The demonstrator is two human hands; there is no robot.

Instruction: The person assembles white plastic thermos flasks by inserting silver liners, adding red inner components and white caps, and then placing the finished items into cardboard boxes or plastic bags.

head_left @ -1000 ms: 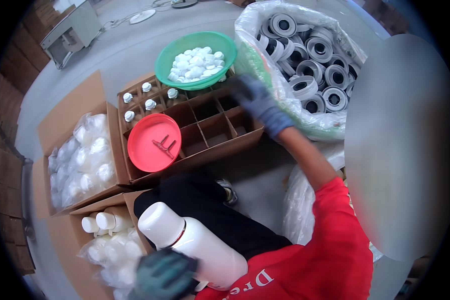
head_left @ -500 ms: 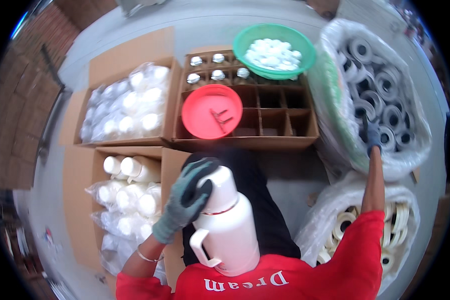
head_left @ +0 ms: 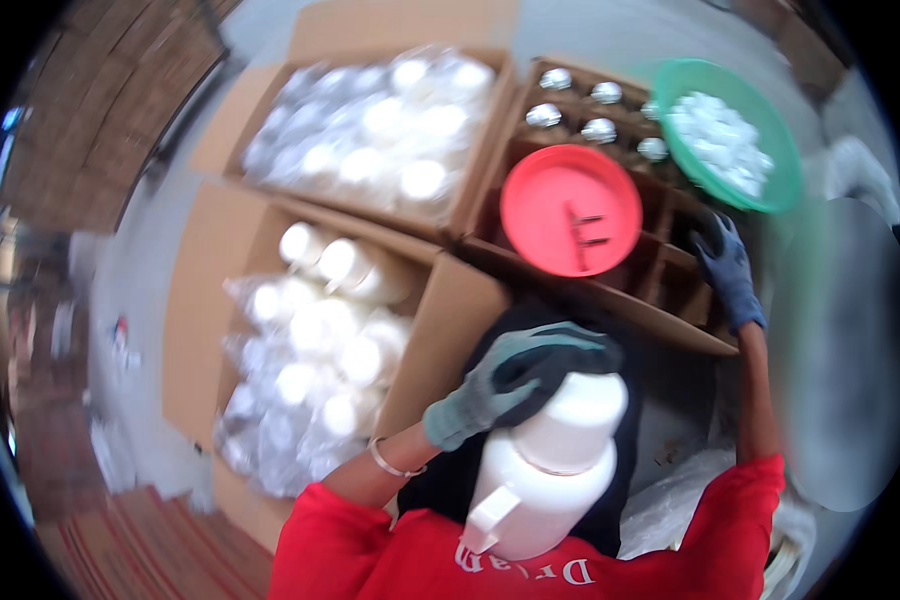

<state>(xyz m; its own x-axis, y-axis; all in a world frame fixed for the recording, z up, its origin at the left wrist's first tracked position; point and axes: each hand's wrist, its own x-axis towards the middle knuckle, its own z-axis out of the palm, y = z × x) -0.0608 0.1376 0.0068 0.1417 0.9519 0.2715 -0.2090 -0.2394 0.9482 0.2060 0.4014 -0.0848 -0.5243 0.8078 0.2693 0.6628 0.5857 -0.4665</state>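
A white vacuum flask (head_left: 550,490) with a side handle stands tilted in my lap, its white cup lid (head_left: 582,420) on top. My left hand (head_left: 530,375), in a grey-green glove with dark palm, is closed over the lid's upper left side. My right hand (head_left: 728,270), in a blue-grey glove, is over the right compartments of a divided carton (head_left: 690,335). Its fingers look apart, and I see nothing in them. Silver-topped flask liners (head_left: 598,130) stand in the carton's far cells. A red plate (head_left: 610,205) with a dark pronged piece (head_left: 582,240) rests on the dividers.
Left of me an open carton (head_left: 195,330) holds white flasks in plastic bags; another carton (head_left: 460,205) of bagged white pieces stands beyond it. A green basin (head_left: 785,150) of small white pieces sits at the divided carton's far right. The far right is smeared. A plastic bag (head_left: 670,505) lies near my right elbow.
My right hand has left the bag of grey rings and come over the divided carton. My left hand stays on the flask's lid. The view has swung, shifting the surroundings rightward.
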